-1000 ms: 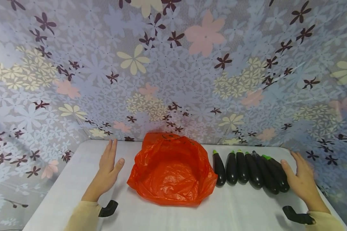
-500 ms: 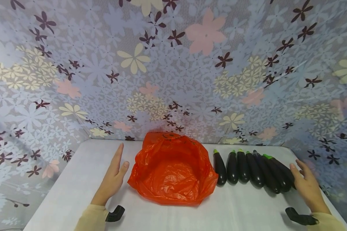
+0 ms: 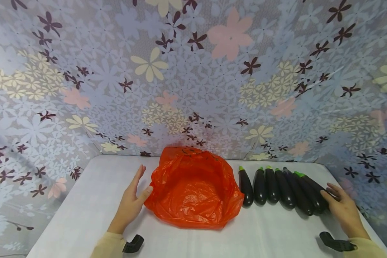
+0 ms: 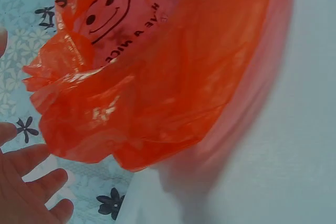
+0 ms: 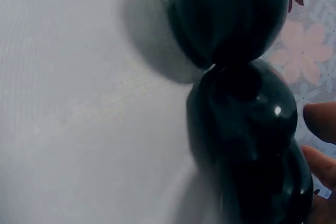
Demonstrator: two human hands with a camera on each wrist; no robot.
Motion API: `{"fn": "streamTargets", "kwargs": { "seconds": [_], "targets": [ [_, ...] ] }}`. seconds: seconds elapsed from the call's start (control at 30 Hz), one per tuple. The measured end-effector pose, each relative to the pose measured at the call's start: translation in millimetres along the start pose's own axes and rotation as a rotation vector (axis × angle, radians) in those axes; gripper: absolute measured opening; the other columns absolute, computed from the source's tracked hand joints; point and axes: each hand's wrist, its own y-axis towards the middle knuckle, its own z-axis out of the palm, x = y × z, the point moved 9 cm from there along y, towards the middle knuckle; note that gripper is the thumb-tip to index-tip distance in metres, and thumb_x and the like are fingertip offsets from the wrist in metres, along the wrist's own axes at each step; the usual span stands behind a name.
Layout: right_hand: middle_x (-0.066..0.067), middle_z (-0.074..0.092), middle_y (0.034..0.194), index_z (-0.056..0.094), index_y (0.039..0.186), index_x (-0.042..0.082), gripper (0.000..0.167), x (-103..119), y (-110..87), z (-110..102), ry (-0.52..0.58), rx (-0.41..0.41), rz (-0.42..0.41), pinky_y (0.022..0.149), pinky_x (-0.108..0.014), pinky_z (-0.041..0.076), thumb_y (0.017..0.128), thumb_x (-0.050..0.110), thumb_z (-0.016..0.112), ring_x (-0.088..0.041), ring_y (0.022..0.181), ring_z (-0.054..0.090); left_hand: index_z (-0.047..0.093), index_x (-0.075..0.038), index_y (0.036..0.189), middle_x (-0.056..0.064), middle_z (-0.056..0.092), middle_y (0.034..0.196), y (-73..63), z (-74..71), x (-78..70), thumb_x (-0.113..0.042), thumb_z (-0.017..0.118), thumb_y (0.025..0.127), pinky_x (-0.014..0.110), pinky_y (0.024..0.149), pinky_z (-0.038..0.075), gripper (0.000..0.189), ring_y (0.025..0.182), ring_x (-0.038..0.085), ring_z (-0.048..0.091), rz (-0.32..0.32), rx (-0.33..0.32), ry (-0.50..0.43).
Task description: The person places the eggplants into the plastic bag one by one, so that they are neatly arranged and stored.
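Note:
My left hand (image 3: 132, 204) is at the left side of a red plastic bag (image 3: 195, 200), fingers spread and thumb tip right at its edge. The bag's mouth gapes toward me; a printed smiley face (image 4: 107, 14) shows inside it in the left wrist view. At the right end of a row of dark eggplants (image 3: 285, 190), my right hand (image 3: 343, 211) reaches around the rounded end of the last eggplant (image 3: 316, 186), thumb and fingers apart. In the right wrist view, the thumb (image 5: 321, 123) is beside the glossy eggplants (image 5: 252, 108), with a gap between.
The bag and eggplants lie on a white-covered table (image 3: 261, 236). Flower-patterned sheeting (image 3: 193, 89) rises behind the table and along both sides. A black wrist mount (image 3: 133, 244) sticks out from the left sleeve, and another black mount (image 3: 337, 243) from the right.
My left hand has moved right, up to the bag's edge. My right hand has shifted slightly right and closer around the last eggplant, which has swung its lower end to the right.

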Motion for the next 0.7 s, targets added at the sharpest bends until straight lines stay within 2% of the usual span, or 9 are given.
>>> {"fn": "streamTargets", "kwargs": {
  "seconds": [0.2,0.37,0.6,0.7],
  "targets": [
    [-0.039,0.029,0.151,0.022,0.156,-0.004,0.073,-9,1.7,0,-0.07,0.011,0.047,0.106,-0.069,0.033,0.106,0.044,0.043,-0.059,0.135,0.031,0.019,-0.026,0.162,0.006,0.031,0.163,-1.7,7.4,-1.0,-0.03,0.068,0.096,0.066,0.113,0.026,0.082,0.15,0.034,0.027,0.016,0.009,0.014],
    [-0.038,0.031,0.15,0.026,0.155,-0.004,0.071,-12,1.1,-3,-0.106,-0.004,0.054,0.107,-0.068,0.03,0.105,0.043,0.045,-0.058,0.135,0.03,0.019,-0.021,0.162,0.007,0.031,0.163,-2.6,14.4,-2.0,-0.031,0.072,0.094,0.063,0.113,0.029,0.087,0.149,0.034,0.028,0.012,0.017,0.039],
    [-0.039,0.031,0.15,0.028,0.154,-0.005,0.068,-18,-1.3,-4,-0.132,-0.009,0.057,0.104,-0.067,0.035,0.106,0.039,0.046,-0.058,0.134,0.033,0.021,-0.013,0.161,0.009,0.033,0.162,-1.0,20.6,-8.4,-0.03,0.074,0.093,0.059,0.116,0.029,0.088,0.147,0.034,0.033,0.086,-0.017,0.127],
    [-0.039,0.032,0.149,0.029,0.153,-0.004,0.067,-19,-0.9,-4,-0.142,-0.019,0.05,0.102,-0.067,0.036,0.105,0.04,0.047,-0.058,0.133,0.034,0.023,-0.013,0.161,0.008,0.033,0.162,-0.8,23.0,-10.6,-0.029,0.072,0.094,0.057,0.115,0.031,0.084,0.146,0.033,0.035,0.091,-0.017,0.156]
  ]
}}
